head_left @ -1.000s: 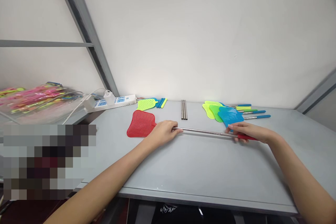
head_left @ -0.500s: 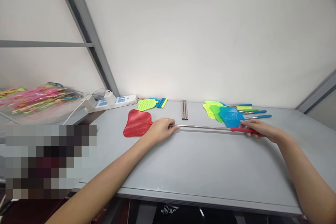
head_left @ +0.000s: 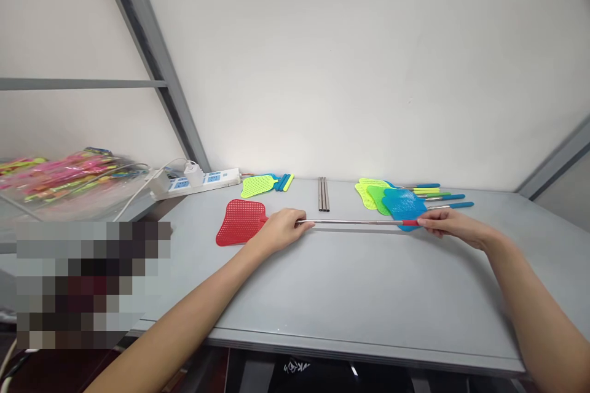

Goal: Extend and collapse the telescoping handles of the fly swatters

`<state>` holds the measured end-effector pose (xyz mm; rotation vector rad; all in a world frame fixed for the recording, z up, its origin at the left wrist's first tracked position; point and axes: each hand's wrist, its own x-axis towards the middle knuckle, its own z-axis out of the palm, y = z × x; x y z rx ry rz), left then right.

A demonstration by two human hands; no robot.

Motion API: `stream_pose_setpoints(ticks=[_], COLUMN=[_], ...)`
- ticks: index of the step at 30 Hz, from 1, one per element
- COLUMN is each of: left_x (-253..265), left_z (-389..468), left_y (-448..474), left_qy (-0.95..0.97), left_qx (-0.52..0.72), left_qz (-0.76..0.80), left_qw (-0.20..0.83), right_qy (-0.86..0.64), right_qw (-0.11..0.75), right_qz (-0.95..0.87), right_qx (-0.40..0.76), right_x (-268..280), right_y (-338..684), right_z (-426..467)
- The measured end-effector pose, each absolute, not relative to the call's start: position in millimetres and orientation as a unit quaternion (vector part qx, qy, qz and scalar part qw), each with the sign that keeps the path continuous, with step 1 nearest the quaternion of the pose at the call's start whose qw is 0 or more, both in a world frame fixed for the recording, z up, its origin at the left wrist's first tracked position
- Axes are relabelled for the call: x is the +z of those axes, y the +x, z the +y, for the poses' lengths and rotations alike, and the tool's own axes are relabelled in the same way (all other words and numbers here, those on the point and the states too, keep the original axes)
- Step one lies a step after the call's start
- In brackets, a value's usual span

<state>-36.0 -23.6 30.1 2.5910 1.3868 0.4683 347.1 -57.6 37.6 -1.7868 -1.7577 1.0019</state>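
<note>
A red fly swatter with a long telescopic metal rod lies stretched across the grey table. My left hand grips the rod just right of the red mesh head. My right hand holds the red handle at the rod's far end, beside a pile of blue, green and yellow swatters.
Three bare metal rods lie at the back centre. A yellow swatter head with blue and yellow handles sits back left, next to a white power strip. Bagged colourful swatters fill a shelf at left.
The rod has been drawn out longer: my right hand slid right along it to the red handle, then eased slightly back. The red head shifted a little left.
</note>
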Motion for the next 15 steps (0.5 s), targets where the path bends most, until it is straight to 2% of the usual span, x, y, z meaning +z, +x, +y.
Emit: stream_pose_setpoints(ticks=[3, 15], left_x=[26.7, 29.7], left_z=[-22.1, -33.5], left_y=[-35.9, -28.3], left_qy=[0.874, 0.885], left_qx=[0.153, 0.130], left_qz=[0.456, 0.445], left_qw=[0.072, 0.030], right_qy=[-0.613, -0.584], right_qw=[0.164, 0.082], right_qz=[-0.642, -0.685], right_qx=[0.430, 0.428], right_x=[33.7, 34.3], right_y=[348.0, 329.1], right_z=[-55.0, -57.1])
